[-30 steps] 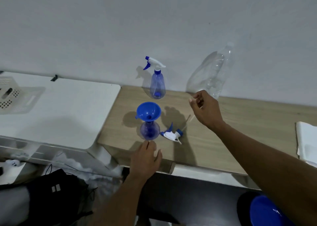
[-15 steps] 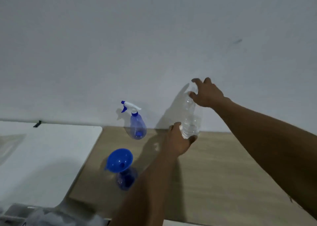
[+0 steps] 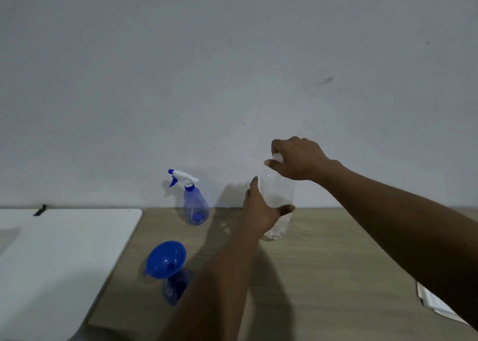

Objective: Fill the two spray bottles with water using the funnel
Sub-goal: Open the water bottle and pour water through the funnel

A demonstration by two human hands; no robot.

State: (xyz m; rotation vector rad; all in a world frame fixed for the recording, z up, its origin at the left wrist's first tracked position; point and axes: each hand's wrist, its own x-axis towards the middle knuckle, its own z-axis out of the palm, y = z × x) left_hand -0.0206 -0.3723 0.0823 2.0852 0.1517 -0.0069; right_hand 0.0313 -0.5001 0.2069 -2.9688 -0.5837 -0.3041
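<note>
Head view. Both hands have left the near edge of the counter [image 3: 323,276] and closed on the clear water bottle [image 3: 278,196], which stands upright at the back of the counter against the wall. The left hand [image 3: 261,211] wraps the bottle's midsection from the left, thumb toward the wall side and fingers curling under the front; a second ago it rested beside the funnelled bottle. The right hand [image 3: 297,159], which a second ago hung clear of the bottle in mid-air, now pinches the white cap [image 3: 277,157] from above. The camera has also tipped upward since then, so the near counter edge has dropped out of view. The blue funnel [image 3: 165,259] sits in the neck of the open spray bottle [image 3: 177,287] at the lower left, well apart from the hands. The second spray bottle [image 3: 194,206], its white and blue trigger head in place, stands near the wall just left of the water bottle. A white surface [image 3: 51,258] adjoins the counter on the left. Judged from this grip, the step in hand is uncapping the water source; pouring has not begun, and the second spray bottle remains to be opened. Whether the cap has loosened cannot be told.
</note>
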